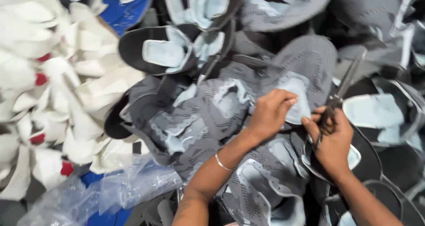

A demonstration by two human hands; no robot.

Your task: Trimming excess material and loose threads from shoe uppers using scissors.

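The left hand [270, 113] pinches the pale blue lining edge of a grey knit shoe upper [305, 71], thumb and fingertips closed tight on the fabric; a thin metal bangle [222, 162] circles its wrist. That upper lies atop a deep heap of grey and blue uppers [199, 115], roughly at the middle of the view. Just right of the held upper, the right hand [332, 142] is closed around the handles of a pair of scissors [343, 86], whose blades rise up and to the right, over the upper's right edge. Whether the blades are parted is hard to tell, since they blur against the dark pieces behind.

Far left of the held upper sits a pile of white cut pieces with red tabs [48, 102], cut off by the frame edge. Below and left of the upper, crumpled clear plastic sheet [110, 192] covers something blue. Right of the scissors, more dark uppers run out of view. The heap crowds both hands closely on every side; only the forearms' own path downward is unobstructed.
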